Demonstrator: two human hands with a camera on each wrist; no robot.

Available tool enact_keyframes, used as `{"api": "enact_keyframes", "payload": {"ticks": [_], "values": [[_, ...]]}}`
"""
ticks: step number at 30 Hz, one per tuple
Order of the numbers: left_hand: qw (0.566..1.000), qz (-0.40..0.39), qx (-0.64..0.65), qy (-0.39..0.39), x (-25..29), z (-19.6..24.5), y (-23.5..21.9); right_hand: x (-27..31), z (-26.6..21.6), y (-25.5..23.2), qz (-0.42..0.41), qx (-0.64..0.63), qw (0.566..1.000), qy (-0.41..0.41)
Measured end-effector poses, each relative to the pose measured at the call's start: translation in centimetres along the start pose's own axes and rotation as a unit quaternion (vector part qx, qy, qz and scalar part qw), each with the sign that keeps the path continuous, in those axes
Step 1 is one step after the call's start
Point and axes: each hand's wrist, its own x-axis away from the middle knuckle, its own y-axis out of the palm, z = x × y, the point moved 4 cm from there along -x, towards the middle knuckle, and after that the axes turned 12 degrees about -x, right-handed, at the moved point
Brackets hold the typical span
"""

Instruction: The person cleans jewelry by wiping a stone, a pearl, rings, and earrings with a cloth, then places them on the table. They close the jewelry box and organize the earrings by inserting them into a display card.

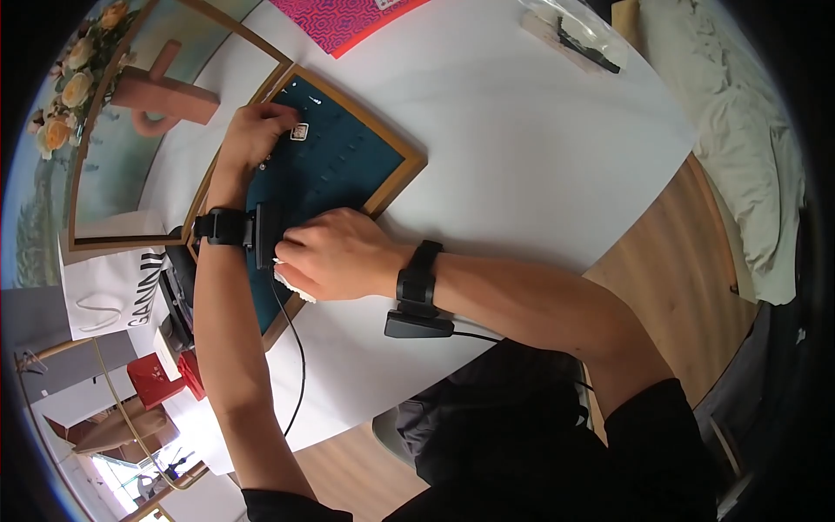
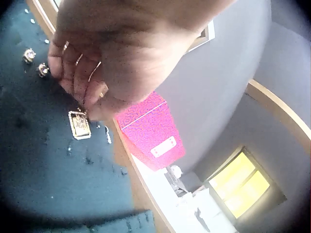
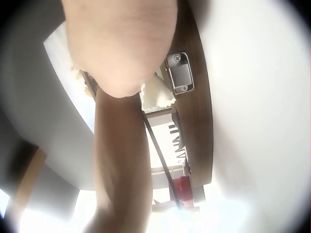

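A wooden display case [image 1: 402,174] with a dark teal lining lies on the white table. My left hand [image 1: 254,135] reaches over its far end, thumb and fingertips pinching the top of a small rectangular gold-rimmed pendant [image 2: 79,124] on the lining. Two round sparkling earrings [image 2: 36,63] sit beside the curled fingers in the left wrist view. My right hand [image 1: 339,252] is over the case's near side and grips a white cloth [image 1: 294,283] with a scalloped edge. That cloth [image 3: 156,94] shows below the palm in the right wrist view, near the metal latch plate [image 3: 181,73].
The case's glass lid [image 1: 130,240] stands raised at the left. Behind it are a pink sculpted object [image 1: 170,94] and flowers [image 1: 74,87]. A white paper bag [image 1: 104,287] and red boxes [image 1: 156,381] stand lower left. A pink patterned packet [image 1: 339,22] lies at the back.
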Motion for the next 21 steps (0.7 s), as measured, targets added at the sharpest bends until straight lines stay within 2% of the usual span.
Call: {"api": "enact_keyframes", "payload": {"ticks": [2,6,8,9,11,12,14,15,18,21], "values": [[0.997,0.003,0.049,0.051,0.4,0.4,0.0,0.0,0.0,0.0,-0.001,0.003,1.000,0.001],[0.996,0.016,0.072,0.050,-0.3,-0.4,0.6,0.1,0.1,0.0,0.000,0.009,1.000,0.000],[0.995,0.072,0.060,0.030,-1.1,-1.2,0.6,0.1,0.2,0.1,0.000,0.010,1.000,-0.002],[0.995,0.073,0.061,0.029,-1.2,-1.5,0.6,0.1,0.2,0.1,0.001,0.010,1.000,-0.005],[0.982,0.129,0.132,0.042,-0.7,-1.3,0.1,0.1,0.3,0.0,0.001,0.012,1.000,-0.007],[0.982,0.128,0.133,0.043,-0.1,-1.1,-0.1,0.1,0.3,0.0,0.001,0.010,1.000,-0.010],[0.956,0.148,0.240,0.082,2.0,-0.5,-1.1,0.0,0.3,0.0,0.003,0.005,1.000,-0.013],[0.956,0.149,0.238,0.080,3.4,-0.4,-1.7,0.1,0.3,0.0,0.014,0.007,1.000,-0.019],[0.950,0.151,0.265,0.058,8.5,-0.7,-2.3,0.1,0.2,-0.3,0.028,0.002,0.999,-0.016],[0.940,0.194,0.278,0.018,13.6,-2.3,-2.1,0.1,0.1,-0.3,0.045,-0.022,0.999,0.001]]}}
